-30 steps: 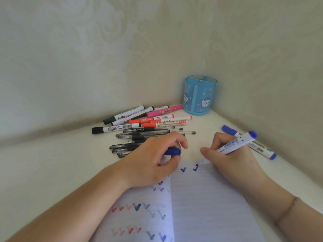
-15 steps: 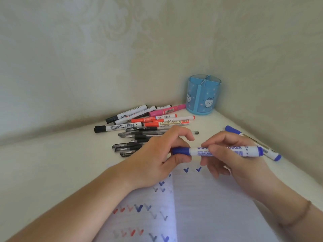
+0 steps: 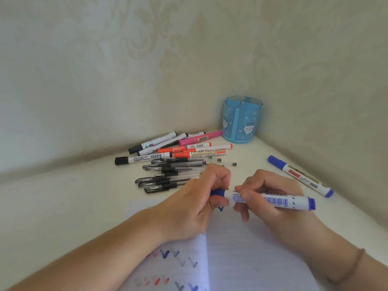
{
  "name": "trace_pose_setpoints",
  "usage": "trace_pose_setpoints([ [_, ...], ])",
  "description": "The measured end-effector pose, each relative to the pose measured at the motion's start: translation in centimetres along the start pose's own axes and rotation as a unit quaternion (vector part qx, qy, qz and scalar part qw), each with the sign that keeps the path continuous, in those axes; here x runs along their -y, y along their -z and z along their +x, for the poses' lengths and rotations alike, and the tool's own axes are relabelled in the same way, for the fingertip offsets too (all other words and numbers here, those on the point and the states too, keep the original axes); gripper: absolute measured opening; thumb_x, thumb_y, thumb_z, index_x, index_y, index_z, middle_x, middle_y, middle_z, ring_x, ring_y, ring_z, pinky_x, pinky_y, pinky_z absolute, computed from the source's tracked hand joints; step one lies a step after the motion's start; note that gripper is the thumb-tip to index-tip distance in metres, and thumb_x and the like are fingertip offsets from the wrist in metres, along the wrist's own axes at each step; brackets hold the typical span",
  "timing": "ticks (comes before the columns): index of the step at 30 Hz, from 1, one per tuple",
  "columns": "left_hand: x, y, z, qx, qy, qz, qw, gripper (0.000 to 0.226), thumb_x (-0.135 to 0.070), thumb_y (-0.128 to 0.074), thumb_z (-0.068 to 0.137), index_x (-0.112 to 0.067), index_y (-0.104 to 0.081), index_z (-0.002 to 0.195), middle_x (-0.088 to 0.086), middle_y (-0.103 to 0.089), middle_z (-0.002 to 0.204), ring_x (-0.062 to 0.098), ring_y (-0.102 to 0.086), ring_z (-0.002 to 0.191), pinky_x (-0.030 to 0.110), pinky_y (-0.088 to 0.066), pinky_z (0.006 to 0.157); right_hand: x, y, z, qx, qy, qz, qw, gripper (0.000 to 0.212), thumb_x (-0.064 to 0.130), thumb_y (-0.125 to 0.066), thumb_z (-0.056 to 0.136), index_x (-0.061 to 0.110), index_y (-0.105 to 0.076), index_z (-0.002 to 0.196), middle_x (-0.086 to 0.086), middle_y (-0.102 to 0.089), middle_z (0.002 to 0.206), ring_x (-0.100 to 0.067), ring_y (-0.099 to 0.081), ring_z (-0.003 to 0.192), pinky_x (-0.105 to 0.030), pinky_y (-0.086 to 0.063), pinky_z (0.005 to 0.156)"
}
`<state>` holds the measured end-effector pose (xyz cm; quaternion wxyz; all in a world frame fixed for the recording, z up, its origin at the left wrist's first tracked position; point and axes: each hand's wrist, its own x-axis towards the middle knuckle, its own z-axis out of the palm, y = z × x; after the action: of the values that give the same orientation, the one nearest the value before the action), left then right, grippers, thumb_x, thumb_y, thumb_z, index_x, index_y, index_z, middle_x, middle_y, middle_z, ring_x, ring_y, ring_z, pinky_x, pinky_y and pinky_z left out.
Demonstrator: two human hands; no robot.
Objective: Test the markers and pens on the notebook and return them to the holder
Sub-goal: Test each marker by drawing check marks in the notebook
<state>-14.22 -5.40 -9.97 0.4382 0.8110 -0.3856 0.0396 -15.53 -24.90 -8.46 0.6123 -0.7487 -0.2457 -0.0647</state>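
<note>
A blue whiteboard marker (image 3: 279,201) lies level between both hands above the open notebook (image 3: 247,255). My right hand (image 3: 270,198) grips its white barrel. My left hand (image 3: 201,198) pinches the blue cap (image 3: 217,193) at the marker's left end; the cap sits on the marker. The notebook's pages carry red, blue and grey tick marks. The blue pen holder (image 3: 241,120) stands empty in the corner. Behind my left hand lies a pile of markers (image 3: 182,148) and black gel pens (image 3: 172,173).
A second blue marker (image 3: 300,175) lies on the white table (image 3: 63,206) by the right wall. Walls close in on the left and right, meeting behind the holder. A thin bracelet (image 3: 354,263) is on my right wrist.
The right hand lifted the marker off the page and turned it level. The left hand brought the cap to its tip and pushed it on.
</note>
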Motion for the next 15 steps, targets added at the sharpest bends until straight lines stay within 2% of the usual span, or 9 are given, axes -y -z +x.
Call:
trace_pose_setpoints([
  [2, 0.5, 0.0, 0.1, 0.002, 0.004, 0.013, 1.0, 0.029, -0.002, -0.045, 0.099, -0.024, -0.031, 0.113, 0.01, -0.066, 0.091, 0.025, -0.061, 0.084, 0.037, -0.051, 0.078, -0.3, 0.2, 0.2, 0.01, -0.015, -0.029, 0.999, 0.007, 0.03, -0.071, 0.078, 0.027, -0.068, 0.073, -0.001, -0.072, 0.068, -0.017, -0.064, 0.05, -0.021, -0.05, 0.052],
  [3, 0.7, 0.1, 0.3, 0.002, 0.011, 0.026, 1.0, 0.032, -0.007, -0.049, 0.099, -0.028, -0.031, 0.115, 0.004, -0.069, 0.095, 0.023, -0.063, 0.088, 0.04, -0.051, 0.083, -0.2, 0.4, 0.3, 0.016, -0.023, -0.038, 0.999, 0.009, 0.027, -0.075, 0.079, 0.028, -0.069, 0.074, 0.001, -0.071, 0.066, -0.014, -0.062, 0.049, -0.02, -0.049, 0.051],
  [5, 0.7, 0.3, 0.6, -0.022, 0.035, 0.047, 0.998, 0.043, -0.017, -0.059, 0.096, -0.046, -0.034, 0.114, -0.012, -0.072, 0.098, 0.012, -0.065, 0.094, 0.033, -0.05, 0.088, 0.4, 1.2, 0.6, 0.027, -0.044, -0.018, 0.999, 0.004, 0.026, -0.075, 0.076, 0.027, -0.072, 0.073, 0.004, -0.069, 0.062, -0.008, -0.058, 0.048, -0.017, -0.045, 0.05],
  [7, 0.4, 0.4, 0.9, -0.067, 0.046, 0.063, 0.995, 0.051, -0.026, -0.068, 0.09, -0.06, -0.036, 0.112, -0.022, -0.069, 0.101, 0.006, -0.064, 0.096, 0.022, -0.049, 0.088, 1.0, 2.4, 0.9, 0.006, -0.056, 0.034, 0.998, 0.003, 0.024, -0.073, 0.073, 0.023, -0.074, 0.071, 0.003, -0.065, 0.056, -0.008, -0.053, 0.047, -0.017, -0.042, 0.048],
  [9, 0.5, 0.4, 1.0, -0.103, 0.052, 0.068, 0.991, 0.047, -0.036, -0.069, 0.084, -0.059, -0.041, 0.114, -0.024, -0.067, 0.105, 0.009, -0.064, 0.094, 0.014, -0.045, 0.088, 0.8, 3.9, 1.1, -0.06, -0.057, 0.062, 0.995, 0.019, 0.012, -0.073, 0.081, 0.02, -0.072, 0.064, -0.001, -0.06, 0.05, -0.013, -0.048, 0.044, -0.021, -0.039, 0.046],
  [11, 1.0, 0.4, 0.9, -0.114, 0.076, 0.087, 0.987, 0.051, -0.044, -0.071, 0.079, -0.058, -0.042, 0.119, -0.02, -0.067, 0.101, 0.011, -0.059, 0.091, 0.015, -0.043, 0.087, 0.4, 5.3, 1.4, -0.138, -0.07, 0.051, 0.987, 0.025, 0.004, -0.069, 0.083, 0.019, -0.07, 0.063, -0.004, -0.059, 0.049, -0.016, -0.047, 0.044, -0.021, -0.037, 0.044],
  [13, 1.8, 0.7, 0.9, -0.133, 0.096, 0.157, 0.974, 0.055, -0.048, -0.075, 0.078, -0.056, -0.043, 0.122, -0.024, -0.063, 0.102, 0.001, -0.053, 0.097, 0.02, -0.041, 0.09, -0.6, 6.8, 1.7, -0.223, -0.093, -0.03, 0.97, 0.025, 0.01, -0.066, 0.086, 0.025, -0.069, 0.067, 0.001, -0.065, 0.055, -0.014, -0.052, 0.048, -0.019, -0.04, 0.045],
  [15, 2.5, 1.0, 1.0, -0.167, 0.101, 0.244, 0.95, 0.043, -0.049, -0.07, 0.08, -0.045, -0.053, 0.119, -0.027, -0.059, 0.106, -0.007, -0.048, 0.105, 0.029, -0.041, 0.096, -1.8, 7.9, 1.7, -0.243, -0.129, -0.218, 0.936, 0.015, 0.024, -0.066, 0.084, 0.036, -0.068, 0.076, 0.01, -0.071, 0.071, -0.01, -0.06, 0.062, -0.024, -0.047, 0.055],
])
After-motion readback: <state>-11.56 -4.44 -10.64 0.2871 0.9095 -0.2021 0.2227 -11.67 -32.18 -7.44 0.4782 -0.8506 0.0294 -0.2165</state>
